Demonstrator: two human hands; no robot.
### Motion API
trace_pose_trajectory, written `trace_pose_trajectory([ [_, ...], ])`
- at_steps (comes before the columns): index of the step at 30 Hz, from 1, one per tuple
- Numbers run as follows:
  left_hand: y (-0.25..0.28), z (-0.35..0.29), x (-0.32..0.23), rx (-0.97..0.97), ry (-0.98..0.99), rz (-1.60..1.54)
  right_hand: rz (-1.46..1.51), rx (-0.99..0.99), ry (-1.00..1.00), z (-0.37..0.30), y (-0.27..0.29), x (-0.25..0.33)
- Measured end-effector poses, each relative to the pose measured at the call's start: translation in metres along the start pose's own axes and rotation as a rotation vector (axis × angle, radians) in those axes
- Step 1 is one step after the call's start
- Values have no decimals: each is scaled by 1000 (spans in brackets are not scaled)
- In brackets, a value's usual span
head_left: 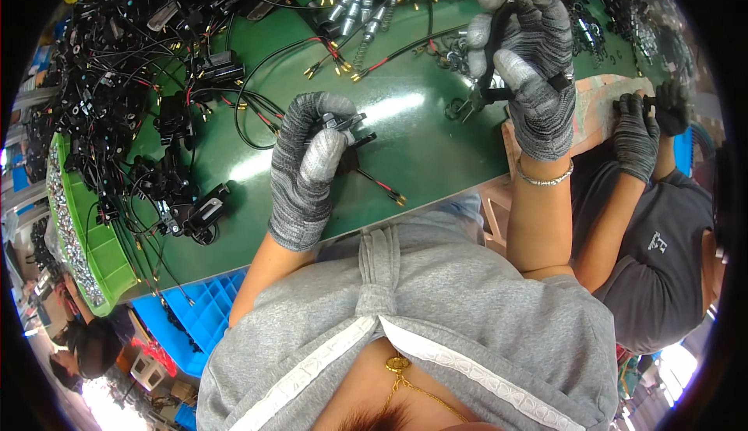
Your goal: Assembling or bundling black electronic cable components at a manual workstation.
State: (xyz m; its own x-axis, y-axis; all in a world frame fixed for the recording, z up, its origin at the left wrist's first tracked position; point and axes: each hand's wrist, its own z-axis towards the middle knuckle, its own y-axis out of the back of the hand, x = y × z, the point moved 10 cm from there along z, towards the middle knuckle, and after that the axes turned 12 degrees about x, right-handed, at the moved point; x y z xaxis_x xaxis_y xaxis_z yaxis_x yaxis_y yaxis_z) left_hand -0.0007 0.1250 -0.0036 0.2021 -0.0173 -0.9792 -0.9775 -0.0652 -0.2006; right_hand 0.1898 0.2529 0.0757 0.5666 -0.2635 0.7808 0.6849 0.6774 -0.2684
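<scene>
Just past the near edge of the desk (444, 158), a little left of the body's midline, the gloved left hand (304, 174) is closed with its thumb pressed over the curled fingers, pinching a small black part (347, 158). Most of that part is hidden in the grip, so its long axis cannot be told; a bit of it pokes out rightward past the thumb, and its thin leads (379, 185) trail off to the right and back toward the body, ending in brass-coloured tips.

Farther out and well to the right, the gloved right hand (541, 96) is raised, fingers bent loosely around a black-handled tool (495, 94) with some room left in the palm. The tool's metal end reaches leftward and somewhat toward the body, beside a small wire coil (453, 109); whether they touch is unclear.

What counts most, in my judgement, is this gap: the black part lies left of the tool's end and nearer the body, with bare desk between. The coil is far closer to the right hand than to the left.

Beyond both hands, silver cylinders and springs (366, 6) lie piled toward the far side, beside a tangle of black cables (117, 57)
</scene>
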Motion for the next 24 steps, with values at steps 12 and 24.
trace_pose_trajectory([
  [12,1,0,2,-1,-23,-26,-188,-12,93,-7,15,25],
  [24,1,0,1,7,-20,-23,-217,-35,48,-6,17,20],
])
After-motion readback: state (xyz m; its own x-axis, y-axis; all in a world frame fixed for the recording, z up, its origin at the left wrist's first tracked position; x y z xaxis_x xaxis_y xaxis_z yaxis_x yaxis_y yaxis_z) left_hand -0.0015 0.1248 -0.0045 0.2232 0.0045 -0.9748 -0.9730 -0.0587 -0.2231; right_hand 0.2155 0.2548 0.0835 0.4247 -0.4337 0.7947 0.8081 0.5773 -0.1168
